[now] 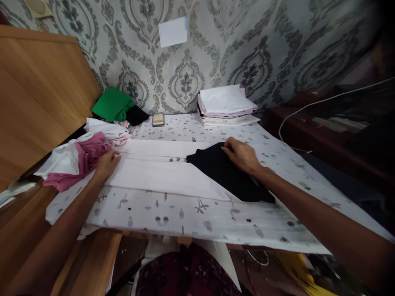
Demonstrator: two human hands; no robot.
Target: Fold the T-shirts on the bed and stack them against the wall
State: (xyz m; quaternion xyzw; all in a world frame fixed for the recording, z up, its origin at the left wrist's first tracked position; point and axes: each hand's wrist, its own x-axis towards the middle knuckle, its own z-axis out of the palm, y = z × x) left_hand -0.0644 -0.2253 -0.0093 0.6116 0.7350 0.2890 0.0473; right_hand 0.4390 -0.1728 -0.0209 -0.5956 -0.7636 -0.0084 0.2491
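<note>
A long folded white cloth (157,174) lies flat across the table, with a line down its middle and small dark print beside the black part. At its right end is a black cloth piece (228,170) with slanted edges; I cannot tell whether the two are one garment. My left hand (107,164) is at the left end of the white cloth, fingers closed at its edge, beside a crumpled pink cloth (92,152). My right hand (242,155) rests over the upper edge of the black piece, its fingers bent and pinching the fabric.
A patterned white sheet (185,213) covers the table. Folded cloths (226,100) are stacked at the back right. Green cloth (114,105) and white cloth (63,156) are heaped at left, against a wooden panel (43,90). A small framed card (158,119) lies near the wall. A white cable (296,107) hangs at right.
</note>
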